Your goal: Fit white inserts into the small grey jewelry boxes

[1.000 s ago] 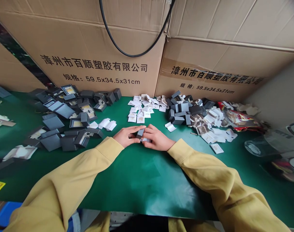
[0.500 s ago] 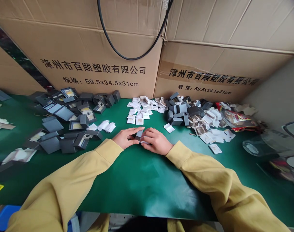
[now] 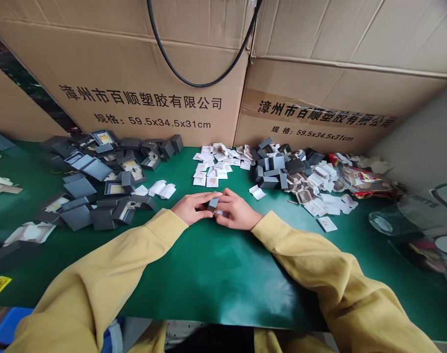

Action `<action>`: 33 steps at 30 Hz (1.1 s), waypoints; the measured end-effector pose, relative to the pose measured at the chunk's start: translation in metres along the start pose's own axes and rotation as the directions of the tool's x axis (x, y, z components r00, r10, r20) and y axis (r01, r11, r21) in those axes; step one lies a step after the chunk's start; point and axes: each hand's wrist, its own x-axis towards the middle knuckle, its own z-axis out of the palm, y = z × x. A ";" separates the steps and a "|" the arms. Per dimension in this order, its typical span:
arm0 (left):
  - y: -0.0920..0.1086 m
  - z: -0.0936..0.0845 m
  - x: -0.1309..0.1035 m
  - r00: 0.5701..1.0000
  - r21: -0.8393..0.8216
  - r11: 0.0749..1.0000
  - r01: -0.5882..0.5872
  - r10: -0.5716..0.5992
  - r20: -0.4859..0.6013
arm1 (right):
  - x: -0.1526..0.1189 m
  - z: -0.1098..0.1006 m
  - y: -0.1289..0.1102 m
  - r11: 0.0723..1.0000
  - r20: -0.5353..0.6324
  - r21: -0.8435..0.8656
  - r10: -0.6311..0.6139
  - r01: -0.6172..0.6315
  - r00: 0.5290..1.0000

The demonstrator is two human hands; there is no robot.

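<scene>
A small dark grey box [image 3: 212, 204] is between my two hands, just above the green tabletop. My left hand [image 3: 194, 207] is closed around its left side, thumb below and fingers on top. My right hand [image 3: 236, 210] grips the right side, its fingers bent over it. Much of the box is covered by my fingers, so its inside cannot be seen. Just beyond my hands lie several flat white cards [image 3: 211, 182]. Near my left wrist are folded white paper inserts [image 3: 162, 189].
Open dark grey boxes [image 3: 76, 215] are heaped at the left. More grey boxes [image 3: 277, 164] and white inserts [image 3: 328, 206] lie at the right, beside a red plastic packet [image 3: 368, 181] and a clear jug [image 3: 396, 220]. Large cartons [image 3: 153, 63] stand behind, with a black cable [image 3: 199, 85] hanging before them.
My right hand has shifted its fingers on the box, and a dark part now shows beneath them where white showed before. My left hand keeps its hold. The view has tilted slightly.
</scene>
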 end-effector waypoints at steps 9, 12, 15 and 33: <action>0.000 0.002 -0.001 0.999 -0.063 0.997 0.039 -0.040 -0.019 | -0.010 0.004 0.000 0.999 -0.136 -0.038 -0.026 0.021 0.990; 0.001 0.002 -0.001 0.999 -0.062 0.997 0.042 -0.043 -0.017 | -0.015 0.005 -0.001 0.999 -0.139 -0.025 -0.033 0.030 0.990; 0.000 0.001 -0.001 0.998 -0.052 0.997 0.053 -0.054 -0.015 | -0.018 0.006 -0.002 1.000 -0.124 -0.027 -0.019 0.016 0.992; -0.003 0.003 -0.002 0.998 -0.069 0.997 0.044 -0.047 -0.041 | -0.024 0.006 -0.010 0.995 -0.090 -0.096 -0.035 0.026 0.995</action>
